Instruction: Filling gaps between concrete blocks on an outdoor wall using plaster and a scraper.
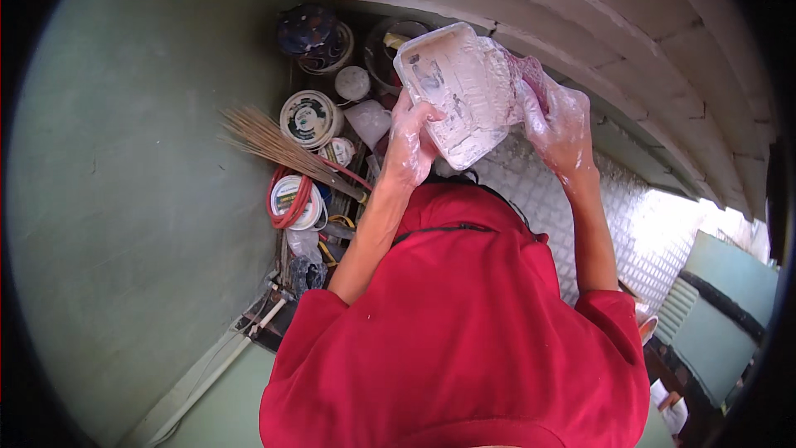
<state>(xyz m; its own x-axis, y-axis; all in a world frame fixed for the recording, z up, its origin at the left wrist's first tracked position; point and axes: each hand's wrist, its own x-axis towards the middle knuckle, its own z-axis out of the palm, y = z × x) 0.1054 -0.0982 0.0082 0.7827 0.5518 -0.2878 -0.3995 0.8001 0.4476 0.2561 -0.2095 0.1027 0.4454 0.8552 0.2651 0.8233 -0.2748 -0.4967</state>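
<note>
My left hand (pixel 409 137), smeared white, grips the lower left side of a rectangular tray (pixel 448 99) coated with pale plaster or paint, held tilted at chest height. My right hand (pixel 560 129), also coated white, is closed on a crumpled pinkish cloth (pixel 528 75) at the tray's right edge, touching it; the cloth's exact kind is hard to make out. Below and left of the tray are a white scoop-like container (pixel 369 120) and a small white tub (pixel 352 83).
Against the green wall (pixel 124 158) stand lidded buckets (pixel 308 120), a dark pail (pixel 303 33), a stick broom (pixel 269 137) and a coiled red hose (pixel 286 211). Stepped undersides (pixel 630 50) curve overhead along the right. Tiled floor (pixel 605 224) and pale green panels (pixel 713 307) lie to the right.
</note>
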